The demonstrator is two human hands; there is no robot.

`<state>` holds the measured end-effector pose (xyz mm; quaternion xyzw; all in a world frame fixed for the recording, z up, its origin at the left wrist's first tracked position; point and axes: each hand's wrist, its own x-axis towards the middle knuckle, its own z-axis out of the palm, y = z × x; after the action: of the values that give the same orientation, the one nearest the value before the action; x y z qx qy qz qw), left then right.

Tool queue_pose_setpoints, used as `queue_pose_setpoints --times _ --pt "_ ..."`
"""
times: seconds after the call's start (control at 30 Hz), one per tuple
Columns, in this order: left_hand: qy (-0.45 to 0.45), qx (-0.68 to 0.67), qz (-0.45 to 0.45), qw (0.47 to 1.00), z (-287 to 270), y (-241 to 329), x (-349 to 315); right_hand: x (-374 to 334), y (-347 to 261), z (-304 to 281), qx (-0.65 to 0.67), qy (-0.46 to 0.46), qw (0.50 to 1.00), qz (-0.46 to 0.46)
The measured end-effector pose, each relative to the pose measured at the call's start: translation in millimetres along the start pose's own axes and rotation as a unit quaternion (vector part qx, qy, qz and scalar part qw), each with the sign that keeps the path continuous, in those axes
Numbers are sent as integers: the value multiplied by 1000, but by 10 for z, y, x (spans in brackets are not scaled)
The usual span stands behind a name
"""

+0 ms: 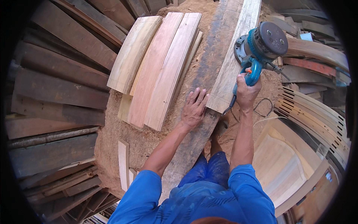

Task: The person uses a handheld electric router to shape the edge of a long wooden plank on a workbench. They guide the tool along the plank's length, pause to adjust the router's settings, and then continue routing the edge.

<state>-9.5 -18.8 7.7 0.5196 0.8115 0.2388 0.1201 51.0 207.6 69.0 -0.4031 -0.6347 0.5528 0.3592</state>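
Note:
My right hand (pixel 249 91) is wrapped round the handle of a teal and dark grey power router (pixel 266 39). The router's round base rests over the right edge of a long pale board (pixel 232 67), and its cord hangs below the handle. That board lies on a dark, worn bench plank (pixel 210 56). My left hand (pixel 194 108) lies palm down with fingers stretched out, on the plank beside the near end of the board; its fingertips are close to the board's left edge. The router bit is hidden.
Left of the plank, several cut boards (pixel 164 71) lie stacked on sawdust (pixel 112 130). Dark timber (pixel 59 86) is piled along the far left. To the right are slotted curved pieces (pixel 313 115), a pale wooden panel (pixel 287 164), offcuts (pixel 313 67) and a loose cable (pixel 264 108).

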Motion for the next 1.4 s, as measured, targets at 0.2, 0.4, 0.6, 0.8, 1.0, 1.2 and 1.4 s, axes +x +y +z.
queue_pose_setpoints --times 0.2,0.4,0.6,0.8,1.0,1.2,1.4 --pt "20 -1 0 1000 24 -1 -20 400 138 22 -36 6 996 -77" --pt "35 22 24 999 43 -43 4 1316 137 39 -54 4 994 -91" --pt "20 56 27 998 10 -38 40 1080 48 -106 -118 3 991 -68" --pt "31 61 28 997 40 -86 -2 -539 -165 -327 -74 -53 996 -19" --pt "13 62 27 998 19 -66 19 -1966 -211 -408 -32 -78 996 33" --pt "27 51 26 998 18 -47 12 -1973 -266 -254 -21 -75 996 35" --pt "26 46 17 998 18 -40 8 -1682 -267 -151 -27 -52 998 -24"
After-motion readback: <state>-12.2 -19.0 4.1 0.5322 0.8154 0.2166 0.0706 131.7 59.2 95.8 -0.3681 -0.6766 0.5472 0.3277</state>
